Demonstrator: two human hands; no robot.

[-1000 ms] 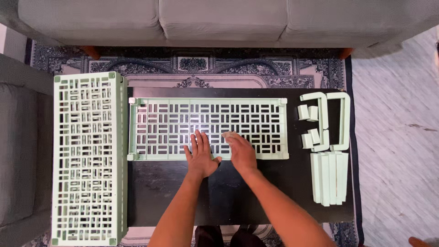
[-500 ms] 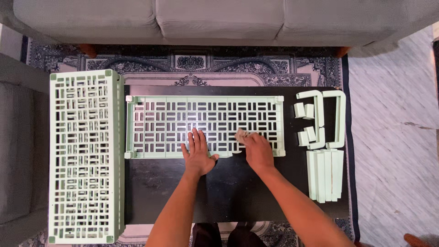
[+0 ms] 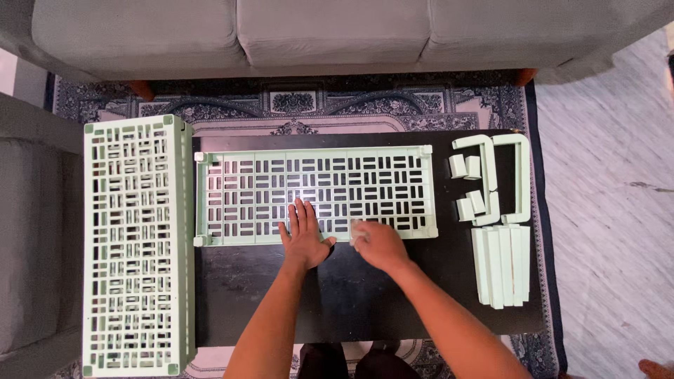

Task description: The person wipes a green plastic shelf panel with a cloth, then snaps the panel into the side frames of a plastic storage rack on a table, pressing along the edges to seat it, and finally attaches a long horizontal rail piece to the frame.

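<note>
Lying under both hands, the green lattice panel [image 3: 316, 193]: left hand [image 3: 304, 238] flat and spread, right hand [image 3: 375, 242] curled on its near edge.

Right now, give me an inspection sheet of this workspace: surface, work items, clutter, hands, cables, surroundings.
Surface: black low table, glossy, bare along its near half.
Work items: pale green lattice panel lying flat on the table; stacked lattice panels at the left edge, overhanging it.
Clutter: two green U-shaped frames, small green clips beside them and a row of green bars at the right end.
Hands: left hand flat, fingers spread on the panel's near edge; right hand curled at the same edge, grip unclear.
Cables: nothing seen.
Surroundings: grey sofa beyond, patterned rug beneath, pale floor at right.
</note>
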